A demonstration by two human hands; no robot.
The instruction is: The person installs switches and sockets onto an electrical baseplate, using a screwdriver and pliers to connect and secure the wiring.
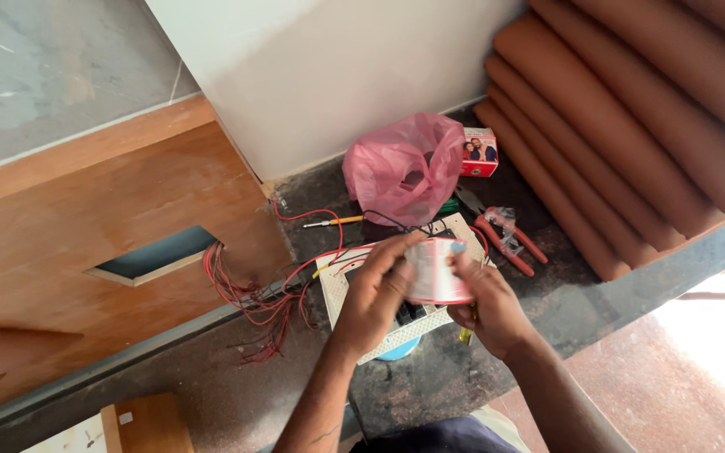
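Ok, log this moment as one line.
left hand: holds small white-red packet | right hand: on packet's other edge | below: white switch plate, red wires | nearby: pink bag, pliers

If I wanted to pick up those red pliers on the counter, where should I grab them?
Probably by the two red handles of the pliers, coming from above on the side nearest the brown cushions. The handles splay open toward that side and lie flat, while the metal nose points at the pink bag.
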